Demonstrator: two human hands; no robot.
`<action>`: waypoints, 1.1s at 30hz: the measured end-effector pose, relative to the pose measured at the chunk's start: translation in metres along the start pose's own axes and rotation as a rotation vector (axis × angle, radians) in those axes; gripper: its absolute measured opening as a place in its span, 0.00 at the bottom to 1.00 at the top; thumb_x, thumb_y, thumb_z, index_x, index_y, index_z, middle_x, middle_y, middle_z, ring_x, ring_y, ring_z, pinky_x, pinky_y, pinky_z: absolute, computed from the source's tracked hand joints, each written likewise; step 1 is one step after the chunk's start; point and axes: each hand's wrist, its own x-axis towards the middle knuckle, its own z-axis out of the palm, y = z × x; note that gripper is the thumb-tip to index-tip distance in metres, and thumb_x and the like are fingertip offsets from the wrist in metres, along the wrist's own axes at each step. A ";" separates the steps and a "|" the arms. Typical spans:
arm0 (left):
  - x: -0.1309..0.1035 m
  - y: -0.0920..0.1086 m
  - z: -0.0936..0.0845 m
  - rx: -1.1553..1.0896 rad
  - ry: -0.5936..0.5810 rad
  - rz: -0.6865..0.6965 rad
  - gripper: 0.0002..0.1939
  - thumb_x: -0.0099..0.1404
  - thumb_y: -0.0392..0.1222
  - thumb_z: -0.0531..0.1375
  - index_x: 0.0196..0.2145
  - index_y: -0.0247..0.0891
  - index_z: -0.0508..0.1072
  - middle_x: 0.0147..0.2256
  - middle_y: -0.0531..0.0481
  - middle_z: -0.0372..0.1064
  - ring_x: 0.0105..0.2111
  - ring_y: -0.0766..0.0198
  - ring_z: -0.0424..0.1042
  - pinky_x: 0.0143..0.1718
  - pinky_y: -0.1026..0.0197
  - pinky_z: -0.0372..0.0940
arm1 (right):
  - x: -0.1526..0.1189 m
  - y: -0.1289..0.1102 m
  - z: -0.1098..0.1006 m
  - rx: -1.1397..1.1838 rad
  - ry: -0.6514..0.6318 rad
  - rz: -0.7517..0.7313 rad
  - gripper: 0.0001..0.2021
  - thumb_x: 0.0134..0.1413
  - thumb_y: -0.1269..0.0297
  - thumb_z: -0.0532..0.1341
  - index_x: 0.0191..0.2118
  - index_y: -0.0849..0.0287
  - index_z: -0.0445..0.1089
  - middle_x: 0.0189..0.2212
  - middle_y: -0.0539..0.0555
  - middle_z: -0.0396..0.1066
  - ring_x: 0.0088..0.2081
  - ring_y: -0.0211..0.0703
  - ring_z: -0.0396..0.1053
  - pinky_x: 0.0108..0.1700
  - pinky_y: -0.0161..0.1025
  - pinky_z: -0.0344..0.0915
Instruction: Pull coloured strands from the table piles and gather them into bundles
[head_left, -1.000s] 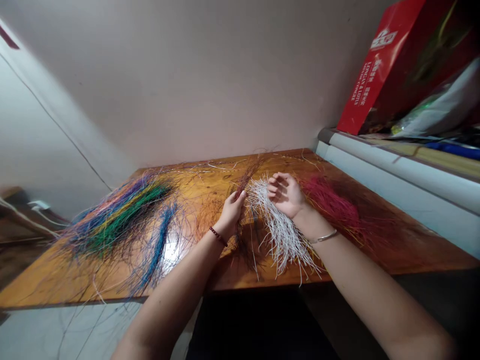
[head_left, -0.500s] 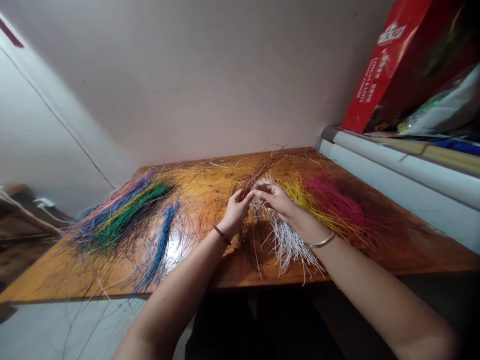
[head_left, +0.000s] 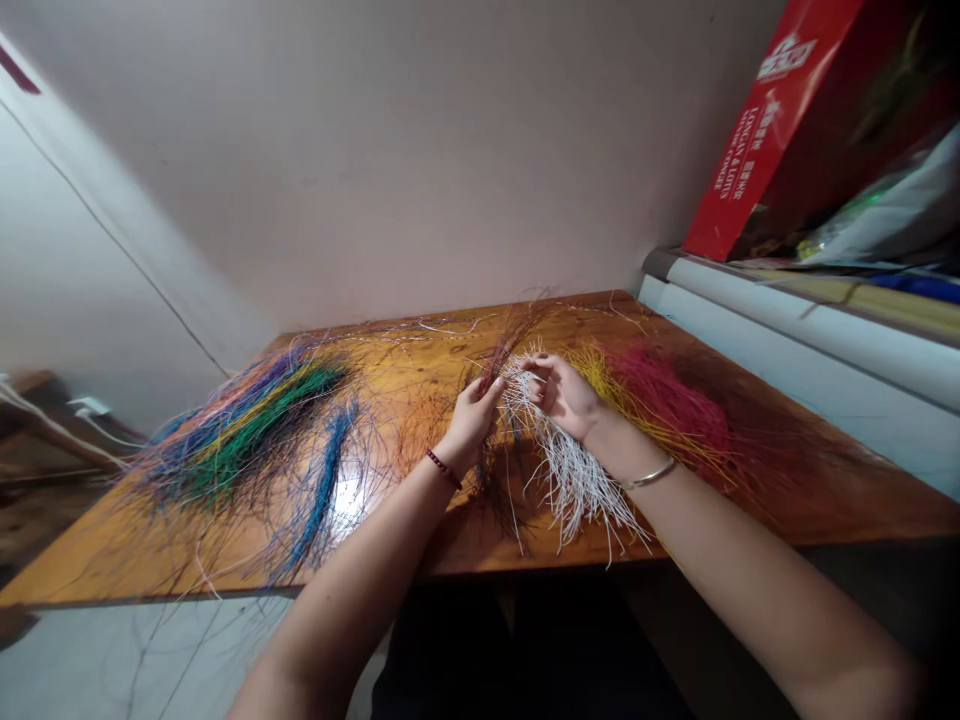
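My left hand (head_left: 472,418) is closed around a bundle of thin brownish-red wires (head_left: 511,338), whose loose ends fan upward past the thumb. A little to the right, my right hand (head_left: 568,400) has its fingers curled in toward the thumb; whether a strand is pinched there is too small to make out. Beneath it lies a spread bunch of white wires (head_left: 585,490). Yellow wires (head_left: 592,372) and pink wires (head_left: 675,400) lie to the right of that. Some orange strands (head_left: 420,432) are just left of my left hand.
On the left of the wooden table (head_left: 832,490) lie green wires (head_left: 281,412) among purple and orange ones, with a blue bundle (head_left: 322,490) nearer the middle. Loose strands hang over the front edge. A red box (head_left: 772,130) stands on the right-hand ledge.
My right hand has moved away from my left hand, slightly right, and its fingers have curled. My left hand keeps hold of the brownish-red bundle, nearly in place.
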 end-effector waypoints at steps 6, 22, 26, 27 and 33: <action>0.001 -0.001 -0.002 -0.022 -0.021 -0.010 0.20 0.53 0.54 0.65 0.33 0.37 0.64 0.18 0.63 0.42 0.14 0.77 0.42 0.15 0.69 0.35 | -0.003 -0.009 0.002 0.100 -0.089 0.036 0.10 0.44 0.68 0.65 0.32 0.57 0.63 0.23 0.43 0.63 0.19 0.27 0.56 0.19 0.27 0.56; 0.001 -0.001 0.000 0.021 -0.036 -0.012 0.20 0.52 0.54 0.65 0.32 0.38 0.65 0.19 0.62 0.45 0.14 0.78 0.44 0.14 0.70 0.38 | 0.000 0.004 0.003 -0.495 0.207 0.001 0.10 0.44 0.59 0.65 0.26 0.59 0.66 0.22 0.48 0.66 0.18 0.28 0.57 0.17 0.28 0.49; 0.001 -0.002 0.002 0.073 -0.006 0.002 0.19 0.53 0.54 0.65 0.31 0.37 0.64 0.18 0.62 0.45 0.14 0.78 0.45 0.14 0.70 0.38 | -0.001 0.004 0.003 -0.531 0.145 0.088 0.13 0.50 0.57 0.59 0.21 0.59 0.61 0.16 0.45 0.57 0.15 0.28 0.52 0.16 0.29 0.44; 0.001 -0.001 0.002 0.084 -0.001 0.007 0.19 0.53 0.54 0.65 0.31 0.37 0.64 0.18 0.62 0.46 0.13 0.77 0.45 0.14 0.70 0.38 | 0.000 0.004 0.003 -0.540 0.133 0.085 0.14 0.51 0.57 0.58 0.21 0.59 0.61 0.15 0.45 0.55 0.14 0.28 0.51 0.15 0.29 0.42; 0.000 0.000 0.004 0.124 -0.003 0.023 0.18 0.54 0.53 0.64 0.32 0.37 0.65 0.18 0.62 0.48 0.13 0.77 0.46 0.13 0.69 0.40 | 0.004 0.005 0.003 -0.572 0.184 -0.034 0.08 0.50 0.62 0.58 0.25 0.61 0.65 0.16 0.45 0.59 0.13 0.28 0.52 0.15 0.29 0.44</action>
